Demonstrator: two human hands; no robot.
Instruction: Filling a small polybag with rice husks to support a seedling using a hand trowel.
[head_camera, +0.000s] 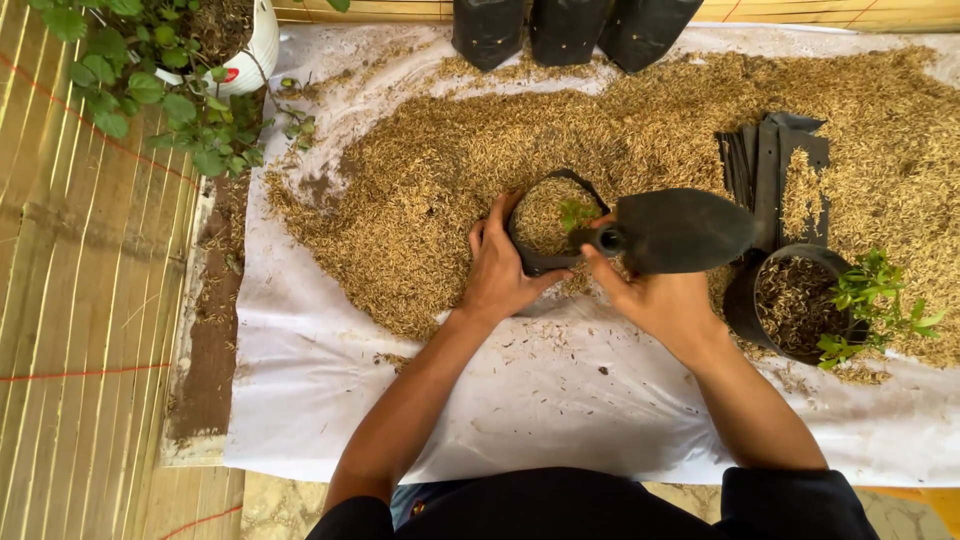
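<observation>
Black planting bag, husk-filled with a small green seedling inside, at the near edge of the rice-husk heap on a white sheet. Left of the bag, left hand cupping its wall, fingers wrapped round the rim. Right of the bag, right hand closed on a black trowel. Best kept upright, rim held wide, husk tipped in clear of the stem.

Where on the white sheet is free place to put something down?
The white sheet is bare between the husk pile and its near edge, below the left hand and right hand. Its left strip is also mostly bare. Around the small bag and planted bag, it is crowded.
</observation>
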